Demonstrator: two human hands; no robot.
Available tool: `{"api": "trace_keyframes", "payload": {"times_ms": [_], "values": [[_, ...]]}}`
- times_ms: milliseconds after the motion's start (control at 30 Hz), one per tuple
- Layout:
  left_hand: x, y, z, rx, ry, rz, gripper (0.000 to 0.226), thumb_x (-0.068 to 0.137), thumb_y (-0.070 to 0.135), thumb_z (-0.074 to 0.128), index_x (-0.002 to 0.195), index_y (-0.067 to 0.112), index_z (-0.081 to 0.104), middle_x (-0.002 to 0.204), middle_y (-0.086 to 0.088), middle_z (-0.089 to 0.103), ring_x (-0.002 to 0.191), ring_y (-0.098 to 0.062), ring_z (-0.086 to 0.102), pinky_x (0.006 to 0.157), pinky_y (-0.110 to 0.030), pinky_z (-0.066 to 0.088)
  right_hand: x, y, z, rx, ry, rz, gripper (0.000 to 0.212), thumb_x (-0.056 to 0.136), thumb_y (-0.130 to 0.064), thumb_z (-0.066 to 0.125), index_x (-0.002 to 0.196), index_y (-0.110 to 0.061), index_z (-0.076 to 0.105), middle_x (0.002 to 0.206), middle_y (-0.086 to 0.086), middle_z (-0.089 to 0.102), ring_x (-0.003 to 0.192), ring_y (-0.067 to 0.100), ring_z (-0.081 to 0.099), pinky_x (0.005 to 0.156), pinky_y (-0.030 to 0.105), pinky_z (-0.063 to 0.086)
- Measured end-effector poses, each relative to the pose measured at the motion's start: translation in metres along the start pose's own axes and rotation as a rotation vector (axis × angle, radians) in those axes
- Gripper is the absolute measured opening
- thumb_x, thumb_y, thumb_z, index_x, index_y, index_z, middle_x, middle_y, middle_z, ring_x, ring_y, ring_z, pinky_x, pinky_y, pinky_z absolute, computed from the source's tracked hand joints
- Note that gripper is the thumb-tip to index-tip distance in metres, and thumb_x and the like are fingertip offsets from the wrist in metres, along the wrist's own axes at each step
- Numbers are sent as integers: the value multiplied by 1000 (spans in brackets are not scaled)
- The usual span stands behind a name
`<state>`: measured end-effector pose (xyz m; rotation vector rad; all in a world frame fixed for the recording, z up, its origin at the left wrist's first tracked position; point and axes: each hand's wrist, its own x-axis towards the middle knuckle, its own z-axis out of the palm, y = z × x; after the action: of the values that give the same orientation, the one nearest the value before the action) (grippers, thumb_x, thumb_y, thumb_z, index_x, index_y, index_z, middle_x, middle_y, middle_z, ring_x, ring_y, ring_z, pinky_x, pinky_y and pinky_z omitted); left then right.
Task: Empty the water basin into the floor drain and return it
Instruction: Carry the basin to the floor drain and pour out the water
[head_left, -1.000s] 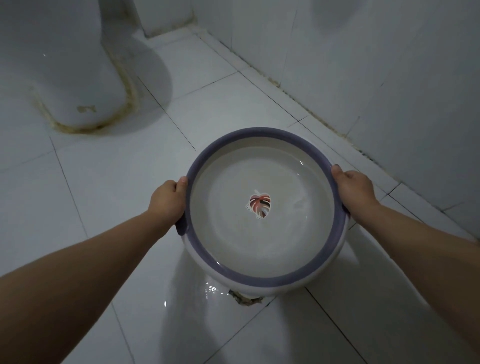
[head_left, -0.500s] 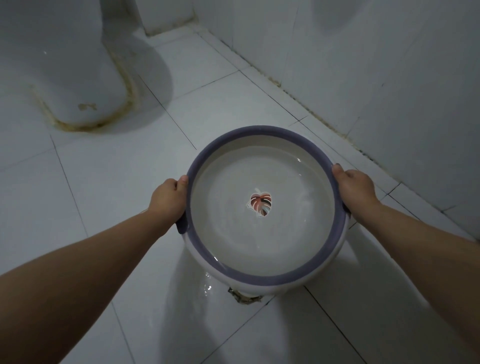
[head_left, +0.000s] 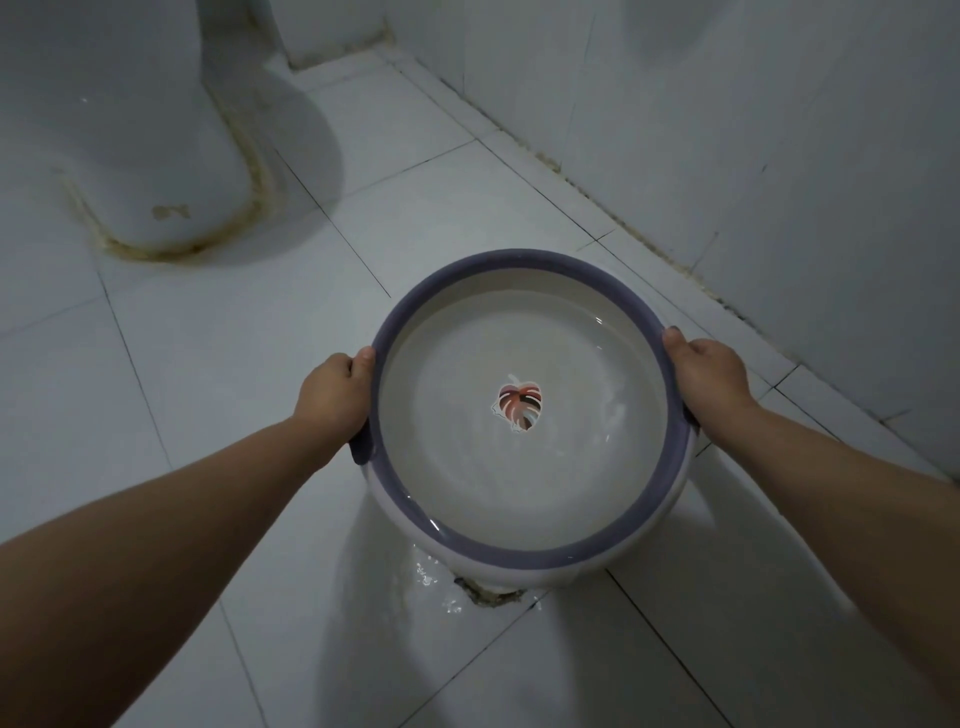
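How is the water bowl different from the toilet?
The basin has a purple rim; the toilet base is plain white. The basin shows a leaf picture; the toilet base has a brownish stained edge. The left hand and right hand grip the basin; the toilet base stands on the floor. Both are mostly white.

Glossy plastic basin (head_left: 524, 483) — matt rim; shiny wet floor tiles (head_left: 218, 364)

Single head-worn wide-angle camera, looking forward and steeply down at tiled floor (head_left: 208, 389). Water basin (head_left: 519, 260) close, centre frame, at arm's length. Left hand (head_left: 332, 395), right hand (head_left: 711, 379) reach in from bottom corners. Toilet base (head_left: 130, 130) upper left, tiled wall (head_left: 753, 130) right.
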<state>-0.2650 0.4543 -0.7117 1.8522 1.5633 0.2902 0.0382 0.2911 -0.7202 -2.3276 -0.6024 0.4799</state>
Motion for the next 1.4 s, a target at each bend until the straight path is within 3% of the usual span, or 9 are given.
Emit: {"api": "trace_keyframes", "payload": {"times_ms": [533, 667, 967, 1133, 1400], "values": [[0, 2, 2, 2, -3, -7, 46, 99, 37, 25, 88, 1, 51, 86, -16, 53, 80, -29, 49, 72, -36, 37, 2, -1, 1, 17, -6, -9, 48, 91, -44, 38, 59, -9, 44, 63, 10, 49, 59, 24, 46, 56, 31, 35], [1, 1, 1, 7, 2, -3, 46, 99, 36, 25, 87, 0, 51, 85, -16, 54, 80, -30, 49, 71, -35, 36, 2, -2, 1, -32, -3, -14, 50, 92, -44, 36, 55, -10, 42, 59, 6, 46, 54, 18, 42, 48, 26, 29], [2, 1, 0, -6, -4, -5, 46, 99, 37, 25, 87, 0, 51, 85, -15, 54, 79, -30, 49, 70, -36, 36, 1, -2, 1, -15, -8, -6, 50, 91, -46, 35, 56, -11, 42, 60, 7, 47, 56, 21, 44, 50, 28, 33], [1, 1, -2, -19, -9, -9, 45, 98, 38, 26, 87, 1, 51, 85, -15, 54, 79, -30, 49, 71, -36, 37, 0, -2, 3, 55, -14, 29, 47, 91, -42, 36, 62, -8, 49, 72, 13, 54, 69, 26, 51, 64, 33, 38], [1, 2, -2, -19, -10, -12, 47, 98, 38, 26, 86, 0, 51, 76, -10, 52, 78, -30, 50, 70, -36, 37, 1, -6, 3, 62, -9, 33, 44, 91, -41, 39, 73, -3, 53, 77, 15, 55, 69, 25, 49, 62, 33, 36]]}}
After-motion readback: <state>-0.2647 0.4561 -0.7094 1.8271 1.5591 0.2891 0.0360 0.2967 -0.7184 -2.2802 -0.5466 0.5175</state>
